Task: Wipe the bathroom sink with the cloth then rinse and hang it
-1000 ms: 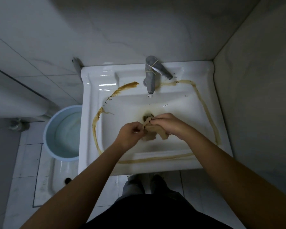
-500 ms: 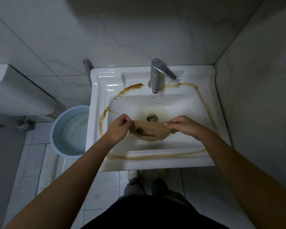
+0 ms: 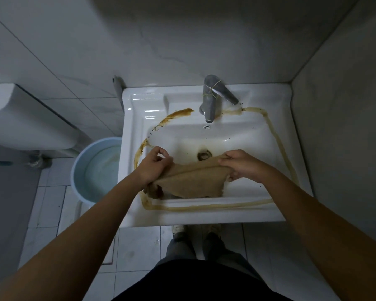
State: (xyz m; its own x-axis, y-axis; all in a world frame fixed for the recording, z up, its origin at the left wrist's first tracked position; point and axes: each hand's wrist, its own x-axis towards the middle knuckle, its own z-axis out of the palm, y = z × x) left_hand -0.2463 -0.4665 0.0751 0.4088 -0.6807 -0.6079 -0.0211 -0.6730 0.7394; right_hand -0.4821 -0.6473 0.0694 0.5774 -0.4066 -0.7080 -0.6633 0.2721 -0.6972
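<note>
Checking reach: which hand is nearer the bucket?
Left. The left hand holds the cloth just right of the bucket; the right hand is farther right, past the drain.

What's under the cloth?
The left hand and right hand hold the cloth over the sink. The drain peeks out past its top edge. The sink floor right beneath is covered.

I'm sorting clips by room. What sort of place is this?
Most likely a tiled bathroom: a white sink with a metal tap in a corner, what looks like a toilet cistern at left, and a blue bucket on the floor.
</note>
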